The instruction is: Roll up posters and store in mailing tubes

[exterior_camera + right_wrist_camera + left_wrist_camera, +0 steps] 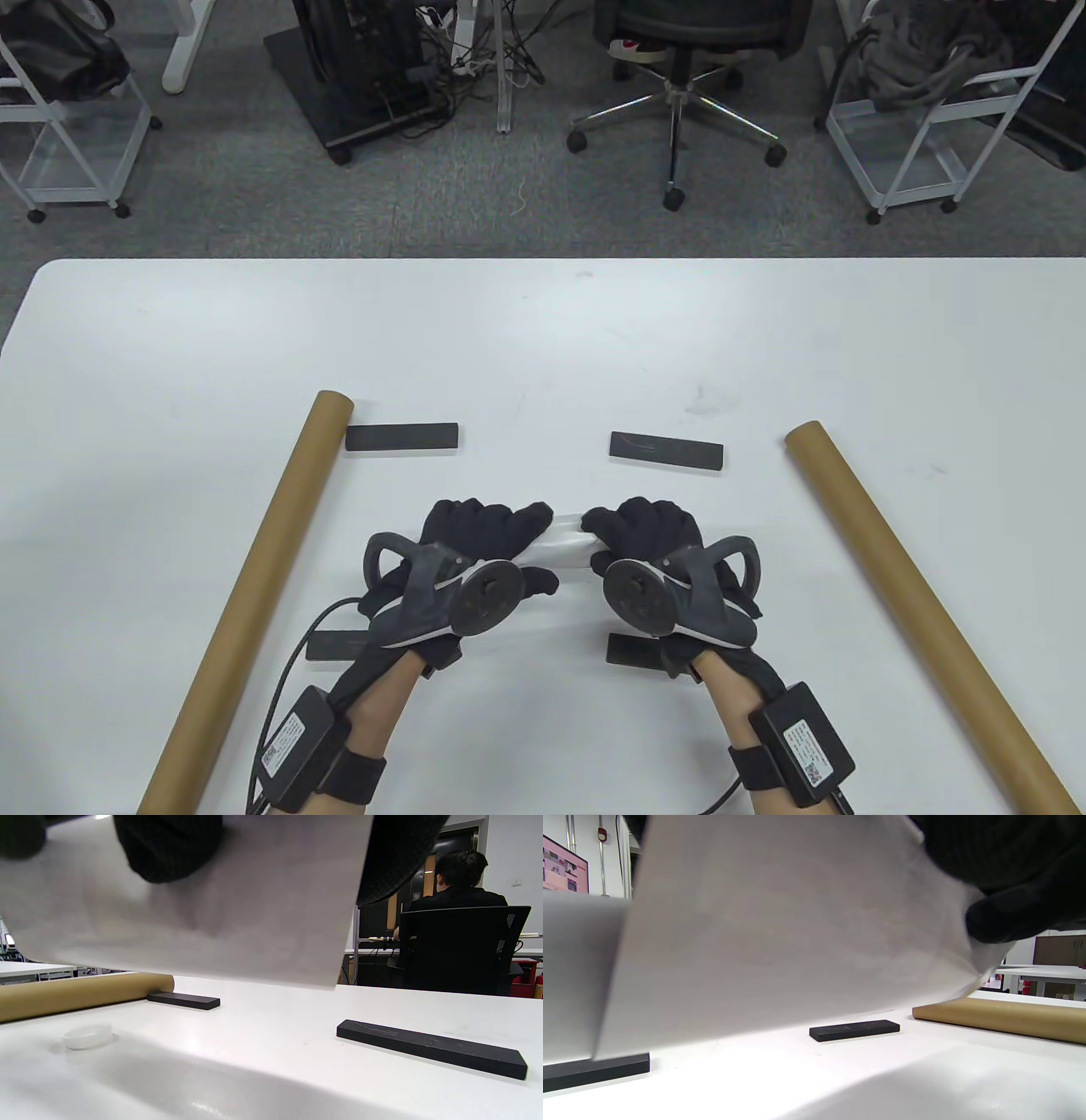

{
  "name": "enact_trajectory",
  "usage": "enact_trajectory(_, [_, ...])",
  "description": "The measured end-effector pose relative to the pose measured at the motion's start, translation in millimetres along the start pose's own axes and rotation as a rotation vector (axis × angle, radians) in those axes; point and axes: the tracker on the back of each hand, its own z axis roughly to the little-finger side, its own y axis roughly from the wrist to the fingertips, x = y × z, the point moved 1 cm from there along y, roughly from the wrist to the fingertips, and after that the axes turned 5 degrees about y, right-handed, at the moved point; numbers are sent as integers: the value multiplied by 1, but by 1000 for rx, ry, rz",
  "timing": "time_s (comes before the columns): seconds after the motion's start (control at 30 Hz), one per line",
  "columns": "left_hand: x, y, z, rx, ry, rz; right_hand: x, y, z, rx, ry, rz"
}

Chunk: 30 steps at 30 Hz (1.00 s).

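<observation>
The white worktop (pixel 543 340) is carrying everything, and two brown cardboard mailing tubes are lying on it: the left tube (pixel 254 594) is slanting from mid-worktop down toward the near left corner, and the right tube (pixel 916 611) is slanting toward the near right corner. Between them, near the front edge, the white poster (pixel 564 552) is curling up off the worktop, its loose sheet hanging down in both wrist views. The left hand (pixel 475 560) is gripping its left part, fingers (pixel 475 518) curling over the top and the thumb (pixel 1001 921) pressing the paper from beneath. The right hand (pixel 653 552) is gripping the right part likewise, fingers (pixel 169 849) wrapping over the sheet. Four black bar weights are lying flat: the far-left bar (pixel 403 438) just beside the left tube's far end, the far-right bar (pixel 668 451) opposite, and the near-left bar (pixel 335 645) and near-right bar (pixel 632 651) partly hiding under the wrists. A small clear cap (pixel 87 1035) is sitting beside the left tube.
</observation>
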Motion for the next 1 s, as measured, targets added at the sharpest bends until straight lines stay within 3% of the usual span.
enact_trajectory(0.2, [0,1,3,27,15,-17,-2,-1,-1,-23,25,-16])
enact_trajectory(0.47, [-8,-1,-7,13,88,53,4,-5,-4,-28,-10,1])
enact_trajectory(0.7, [-1,0,-17,15,132,91,3,-4,-3,4,-34,2])
enact_trajectory(1.0, [-1,-1,-15,25,147,11,2,-3,-5,3,-38,28])
